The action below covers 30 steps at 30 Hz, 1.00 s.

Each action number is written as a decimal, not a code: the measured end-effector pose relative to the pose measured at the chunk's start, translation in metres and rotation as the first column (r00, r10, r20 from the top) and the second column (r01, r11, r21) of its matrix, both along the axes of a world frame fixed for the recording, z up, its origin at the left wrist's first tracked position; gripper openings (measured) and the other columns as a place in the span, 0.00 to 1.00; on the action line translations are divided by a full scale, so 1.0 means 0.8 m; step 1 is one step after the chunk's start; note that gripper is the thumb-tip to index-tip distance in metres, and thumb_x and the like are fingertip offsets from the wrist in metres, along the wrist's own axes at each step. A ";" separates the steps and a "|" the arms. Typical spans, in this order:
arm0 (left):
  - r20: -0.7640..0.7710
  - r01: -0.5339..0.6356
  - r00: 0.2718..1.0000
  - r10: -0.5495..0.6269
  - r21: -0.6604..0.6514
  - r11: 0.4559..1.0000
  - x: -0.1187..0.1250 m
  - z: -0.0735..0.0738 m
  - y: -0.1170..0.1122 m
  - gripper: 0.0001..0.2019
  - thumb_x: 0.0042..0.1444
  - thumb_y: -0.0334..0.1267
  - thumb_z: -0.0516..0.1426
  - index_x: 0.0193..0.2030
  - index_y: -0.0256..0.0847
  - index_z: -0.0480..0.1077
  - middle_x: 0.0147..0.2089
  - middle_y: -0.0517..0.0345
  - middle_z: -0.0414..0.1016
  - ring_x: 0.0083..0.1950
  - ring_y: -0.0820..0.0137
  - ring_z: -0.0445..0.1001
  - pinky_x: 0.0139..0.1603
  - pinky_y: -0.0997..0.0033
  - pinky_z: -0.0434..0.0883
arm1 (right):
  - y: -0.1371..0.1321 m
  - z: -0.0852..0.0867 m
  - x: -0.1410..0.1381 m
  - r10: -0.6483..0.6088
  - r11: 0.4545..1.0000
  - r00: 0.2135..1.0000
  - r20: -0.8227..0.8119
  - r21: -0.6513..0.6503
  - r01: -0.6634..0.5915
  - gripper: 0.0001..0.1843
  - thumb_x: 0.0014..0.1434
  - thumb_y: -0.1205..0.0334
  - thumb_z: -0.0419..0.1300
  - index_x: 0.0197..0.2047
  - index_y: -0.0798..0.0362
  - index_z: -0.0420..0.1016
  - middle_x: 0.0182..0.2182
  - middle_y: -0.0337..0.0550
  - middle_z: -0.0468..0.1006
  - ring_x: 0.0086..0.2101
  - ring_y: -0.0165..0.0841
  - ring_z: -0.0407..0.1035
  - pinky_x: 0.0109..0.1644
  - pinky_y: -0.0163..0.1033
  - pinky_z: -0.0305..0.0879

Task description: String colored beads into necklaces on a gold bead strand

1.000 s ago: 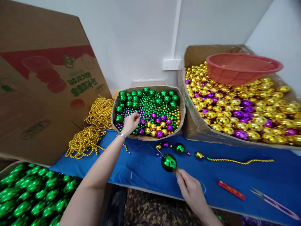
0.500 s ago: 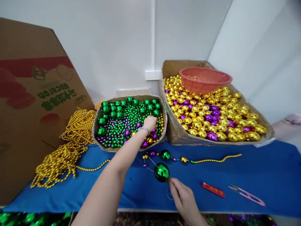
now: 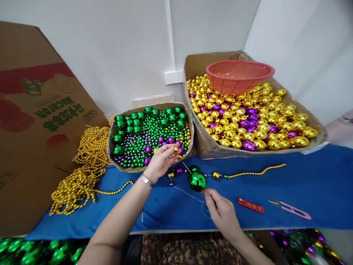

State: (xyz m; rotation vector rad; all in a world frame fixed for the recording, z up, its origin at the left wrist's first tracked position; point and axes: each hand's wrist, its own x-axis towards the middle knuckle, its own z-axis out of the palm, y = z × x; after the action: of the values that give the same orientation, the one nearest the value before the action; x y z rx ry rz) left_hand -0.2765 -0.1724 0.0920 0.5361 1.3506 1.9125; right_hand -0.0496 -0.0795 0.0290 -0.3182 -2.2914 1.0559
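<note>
My left hand [image 3: 163, 159] pinches a small gold bead [image 3: 175, 149] over the front right edge of the bead box [image 3: 129, 169]. My right hand [image 3: 220, 206] is closed at the lower end of a large green ball [image 3: 197, 181]. A thin needle [image 3: 186, 168] sticks out of the ball's upper left, pointing toward the gold bead but apart from it. What the right fingertips grip behind the ball is mostly hidden. Thread [image 3: 190, 195] runs from a small purple bead [image 3: 171, 184] toward the right hand. The strung beads lead to a gold bead chain [image 3: 253, 172].
A large box [image 3: 204, 147] of gold and purple beads stands at the back right, a red basket [image 3: 239, 79] on top. Pink snips [image 3: 292, 209] and a red packet [image 3: 250, 205] lie at right. Gold chains [image 3: 77, 189] pile up beside a tall carton [image 3: 33, 129].
My left hand has come out of the bead box toward me, now with a gold bead in its fingers. The green ball and right hand have shifted slightly up and right.
</note>
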 end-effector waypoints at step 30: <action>-0.426 -0.286 0.888 0.174 -0.216 0.933 0.090 -0.062 -0.082 0.11 0.54 0.43 0.59 0.36 0.36 0.73 0.36 0.52 0.78 0.35 0.70 0.75 0.37 0.71 0.71 | -0.007 -0.073 -0.015 -0.014 0.952 0.981 0.192 0.303 -0.046 0.15 0.64 0.63 0.46 0.50 0.51 0.68 0.44 0.47 0.77 0.41 0.36 0.75 0.40 0.37 0.72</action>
State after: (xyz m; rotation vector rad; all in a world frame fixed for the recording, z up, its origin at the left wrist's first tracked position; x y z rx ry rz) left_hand -0.2048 -0.2380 0.0427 0.6759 1.9920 1.8152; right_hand -0.0614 -0.0848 -0.0298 -0.2851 -2.5895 0.6833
